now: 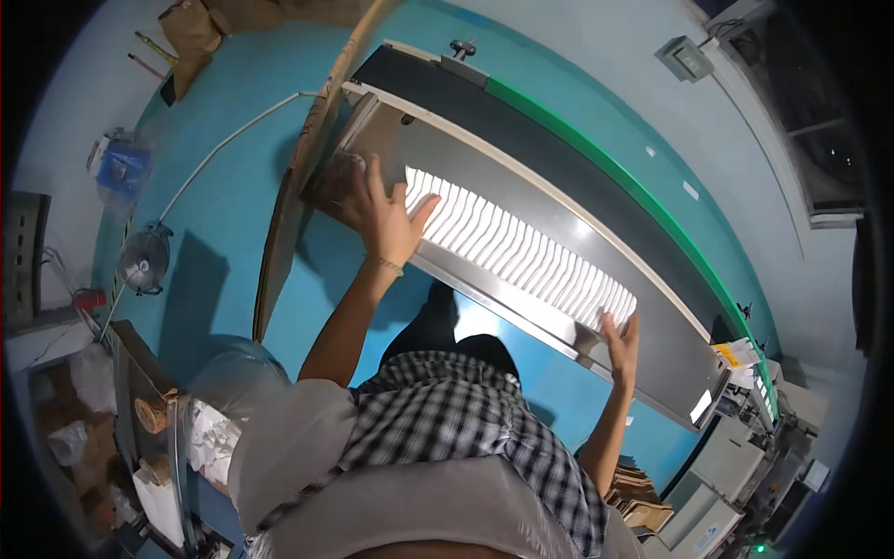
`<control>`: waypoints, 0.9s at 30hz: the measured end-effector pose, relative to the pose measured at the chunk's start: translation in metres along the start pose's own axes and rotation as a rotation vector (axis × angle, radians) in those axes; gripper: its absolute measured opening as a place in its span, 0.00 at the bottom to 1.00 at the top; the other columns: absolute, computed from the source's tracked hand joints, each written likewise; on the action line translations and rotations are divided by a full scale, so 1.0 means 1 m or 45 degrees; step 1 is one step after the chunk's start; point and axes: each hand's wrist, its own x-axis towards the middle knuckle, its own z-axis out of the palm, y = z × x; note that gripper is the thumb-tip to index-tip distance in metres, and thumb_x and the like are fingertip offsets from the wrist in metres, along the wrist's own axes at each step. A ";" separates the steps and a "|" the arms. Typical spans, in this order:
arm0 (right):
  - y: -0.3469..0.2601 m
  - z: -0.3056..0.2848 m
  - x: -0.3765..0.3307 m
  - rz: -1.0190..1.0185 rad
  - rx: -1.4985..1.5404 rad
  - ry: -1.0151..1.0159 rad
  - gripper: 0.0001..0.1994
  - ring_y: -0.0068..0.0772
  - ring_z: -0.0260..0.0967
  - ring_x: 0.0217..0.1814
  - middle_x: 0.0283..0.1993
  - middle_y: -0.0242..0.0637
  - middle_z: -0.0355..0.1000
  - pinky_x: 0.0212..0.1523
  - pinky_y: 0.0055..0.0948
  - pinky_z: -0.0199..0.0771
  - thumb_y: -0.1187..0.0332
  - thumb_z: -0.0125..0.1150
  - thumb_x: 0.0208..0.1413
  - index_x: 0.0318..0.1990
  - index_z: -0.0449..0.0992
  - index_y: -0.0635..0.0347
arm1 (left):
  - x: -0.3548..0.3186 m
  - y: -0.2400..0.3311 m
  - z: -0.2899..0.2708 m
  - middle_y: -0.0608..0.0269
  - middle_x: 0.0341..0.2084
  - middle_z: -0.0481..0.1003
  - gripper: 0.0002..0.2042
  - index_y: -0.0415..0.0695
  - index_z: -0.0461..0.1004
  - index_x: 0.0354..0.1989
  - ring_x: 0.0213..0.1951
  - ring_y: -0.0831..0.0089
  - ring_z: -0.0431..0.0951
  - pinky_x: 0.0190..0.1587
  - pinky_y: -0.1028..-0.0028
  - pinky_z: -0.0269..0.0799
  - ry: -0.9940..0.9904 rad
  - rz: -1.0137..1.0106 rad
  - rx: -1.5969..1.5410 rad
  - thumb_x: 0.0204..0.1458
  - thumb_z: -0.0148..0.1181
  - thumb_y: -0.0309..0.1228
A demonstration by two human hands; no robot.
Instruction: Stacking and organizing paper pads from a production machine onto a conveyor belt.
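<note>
A long row of flat white folded pieces (521,252) lies overlapped on the grey delivery table (643,363) of a conveyor machine. My left hand (380,216) is spread flat against the row's left end, fingers apart. My right hand (621,343) presses against the row's right end, fingers extended. The two hands bracket the row between them. Neither hand closes around anything that I can see.
A dark belt (521,130) with a green edge runs behind the table. A tall cardboard sheet (298,177) leans at the left. A small fan (144,261) stands on the teal floor. Cardboard stacks (638,498) lie at lower right, beside grey machine parts (745,466).
</note>
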 end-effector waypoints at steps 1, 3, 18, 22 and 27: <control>-0.003 0.011 -0.004 -0.082 0.017 -0.011 0.33 0.35 0.69 0.56 0.56 0.45 0.70 0.57 0.33 0.70 0.63 0.70 0.56 0.63 0.60 0.69 | -0.001 -0.005 -0.004 0.42 0.69 0.54 0.25 0.44 0.82 0.37 0.70 0.37 0.46 0.62 0.33 0.44 -0.011 -0.045 0.080 0.46 0.69 0.56; -0.014 0.032 -0.003 -0.120 0.019 -0.069 0.42 0.37 0.69 0.56 0.56 0.49 0.69 0.57 0.35 0.71 0.65 0.78 0.48 0.64 0.55 0.72 | 0.005 -0.019 -0.008 0.41 0.70 0.51 0.27 0.49 0.84 0.37 0.71 0.34 0.42 0.62 0.28 0.40 -0.107 -0.200 0.169 0.42 0.69 0.61; -0.014 -0.024 0.051 0.129 -0.044 0.333 0.32 0.37 0.77 0.39 0.37 0.49 0.78 0.41 0.33 0.76 0.46 0.64 0.58 0.50 0.73 0.73 | 0.012 0.063 0.037 0.35 0.70 0.46 0.29 0.46 0.80 0.46 0.70 0.31 0.39 0.66 0.35 0.44 -0.149 -0.275 0.080 0.48 0.66 0.60; 0.011 -0.078 0.064 0.249 -0.147 0.426 0.30 0.29 0.71 0.32 0.29 0.42 0.76 0.34 0.29 0.71 0.44 0.57 0.62 0.44 0.78 0.70 | 0.015 0.131 0.048 0.34 0.67 0.53 0.37 0.41 0.67 0.62 0.70 0.36 0.46 0.63 0.38 0.53 0.003 -0.283 0.310 0.52 0.65 0.57; 0.041 -0.102 0.065 0.378 0.500 0.320 0.27 0.20 0.64 0.35 0.34 0.33 0.74 0.37 0.23 0.65 0.45 0.56 0.64 0.44 0.80 0.67 | 0.008 0.296 0.085 0.43 0.60 0.67 0.29 0.40 0.70 0.59 0.63 0.45 0.65 0.65 0.52 0.60 -0.407 0.518 -0.630 0.51 0.69 0.40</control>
